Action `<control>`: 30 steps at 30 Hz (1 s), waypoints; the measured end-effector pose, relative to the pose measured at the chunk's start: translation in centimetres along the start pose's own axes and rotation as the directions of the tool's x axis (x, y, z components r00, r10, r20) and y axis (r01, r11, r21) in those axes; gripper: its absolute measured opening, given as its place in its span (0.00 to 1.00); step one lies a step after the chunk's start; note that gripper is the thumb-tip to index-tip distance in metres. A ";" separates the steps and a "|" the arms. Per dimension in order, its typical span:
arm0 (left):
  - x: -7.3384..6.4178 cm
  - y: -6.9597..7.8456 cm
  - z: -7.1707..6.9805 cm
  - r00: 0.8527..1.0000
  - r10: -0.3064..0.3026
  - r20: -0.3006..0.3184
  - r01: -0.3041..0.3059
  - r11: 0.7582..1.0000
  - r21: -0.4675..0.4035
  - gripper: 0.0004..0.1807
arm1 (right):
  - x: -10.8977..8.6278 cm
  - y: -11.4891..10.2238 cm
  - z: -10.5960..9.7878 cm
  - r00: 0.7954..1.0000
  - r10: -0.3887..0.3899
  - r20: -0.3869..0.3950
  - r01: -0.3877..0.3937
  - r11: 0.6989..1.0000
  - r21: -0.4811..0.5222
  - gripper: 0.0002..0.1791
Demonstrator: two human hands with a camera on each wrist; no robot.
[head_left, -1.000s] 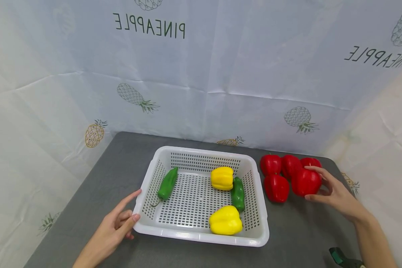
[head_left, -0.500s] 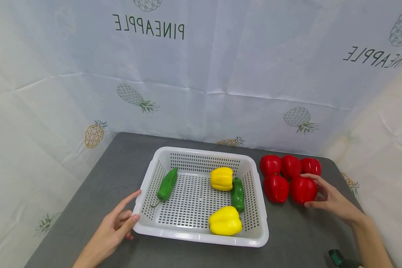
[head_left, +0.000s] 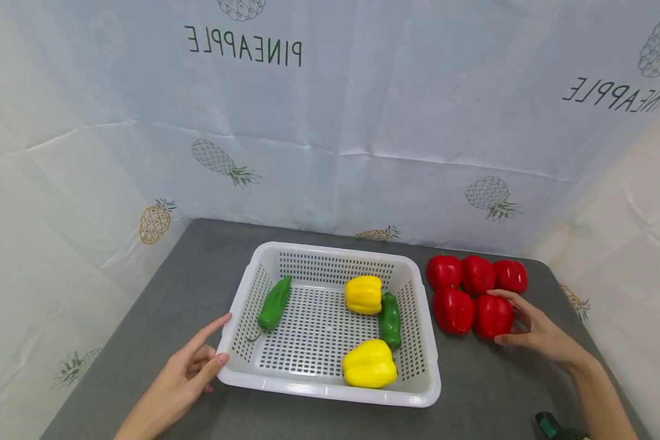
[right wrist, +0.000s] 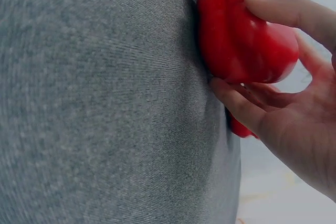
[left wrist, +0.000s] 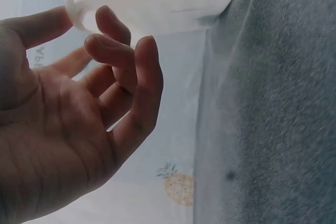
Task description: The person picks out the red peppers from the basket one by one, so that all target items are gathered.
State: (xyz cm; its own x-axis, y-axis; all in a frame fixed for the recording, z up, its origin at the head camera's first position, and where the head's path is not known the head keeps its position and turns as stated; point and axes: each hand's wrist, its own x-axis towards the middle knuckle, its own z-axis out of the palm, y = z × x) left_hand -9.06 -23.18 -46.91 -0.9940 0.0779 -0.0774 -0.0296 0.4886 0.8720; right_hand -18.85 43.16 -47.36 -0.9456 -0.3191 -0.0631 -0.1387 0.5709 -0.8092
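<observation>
My right hand (head_left: 533,330) holds a red bell pepper (head_left: 492,316), thumb on the near side and fingers round the right and far sides. It sits on the grey table against another red bell pepper (head_left: 453,311), at the front right of a red group. The right wrist view shows the held pepper (right wrist: 241,35) close up, low at the table. My left hand (head_left: 184,373) touches the left rim of a white perforated basket (head_left: 330,396) with index finger and thumb tips apart. In the left wrist view its other fingers (left wrist: 147,77) bend loosely beneath the rim.
Inside the basket lie two yellow bell peppers (head_left: 369,363) and two green peppers (head_left: 275,304). Several more red peppers (head_left: 477,274) stand behind the held one. A dark green object (head_left: 550,425) shows near my right forearm. A pineapple-print curtain (head_left: 330,122) hangs behind the table.
My right hand has lowered the red bell pepper and shifted it left, against its neighbour at the front of the group. My left hand and the basket have stayed in place.
</observation>
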 end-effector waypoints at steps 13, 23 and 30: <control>0.1 0.4 -0.6 0.997 0.082 -0.001 -0.082 0.995 0.061 0.35 | -0.3 -0.2 0.2 0.999 0.039 -0.009 -0.039 0.999 -0.002 0.49; 0.2 0.2 -1.0 0.997 0.062 0.041 -0.063 0.997 0.032 0.35 | -0.3 -0.4 0.5 0.999 0.043 0.000 -0.043 0.999 -0.022 0.49; 0.1 0.1 -0.9 0.998 -0.015 0.062 0.013 1.000 0.022 0.36 | 0.1 -0.5 0.5 0.999 0.044 0.016 -0.044 0.998 -0.037 0.49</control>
State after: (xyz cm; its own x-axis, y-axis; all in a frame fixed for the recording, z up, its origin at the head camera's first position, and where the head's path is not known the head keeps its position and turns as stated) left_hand -9.29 -23.95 -46.39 -0.9850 0.1242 -0.1199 -0.0405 0.5085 0.8601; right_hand -18.70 42.47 -47.21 -0.9461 -0.3053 -0.1081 -0.1078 0.6116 -0.7838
